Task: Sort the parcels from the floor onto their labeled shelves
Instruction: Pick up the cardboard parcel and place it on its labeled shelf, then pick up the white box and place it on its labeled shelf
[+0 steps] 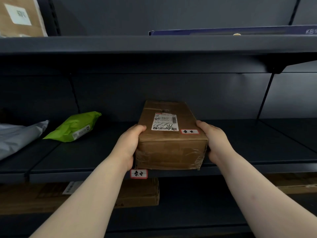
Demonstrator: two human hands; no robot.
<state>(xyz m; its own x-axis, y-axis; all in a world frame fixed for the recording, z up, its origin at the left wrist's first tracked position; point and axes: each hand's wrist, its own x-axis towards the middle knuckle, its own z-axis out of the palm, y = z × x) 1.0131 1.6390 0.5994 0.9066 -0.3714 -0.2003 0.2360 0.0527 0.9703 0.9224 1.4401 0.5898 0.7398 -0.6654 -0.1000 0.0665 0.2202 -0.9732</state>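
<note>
A brown cardboard parcel (171, 148), taped, with a white shipping label and a small red-edged sticker on top, rests lengthwise on the dark middle shelf (257, 148). Its near end reaches the shelf's front edge. My left hand (129, 143) grips its left side and my right hand (214, 140) grips its right side. A red-edged handwritten shelf label (139, 173) is stuck on the shelf's front lip just below the parcel's left corner.
A green plastic mailer (75, 126) and a grey mailer (15, 136) lie on the same shelf to the left. The upper shelf carries a brown box (20, 16) and a flat blue box (240, 30). Cardboard boxes (137, 193) sit on the lower shelf.
</note>
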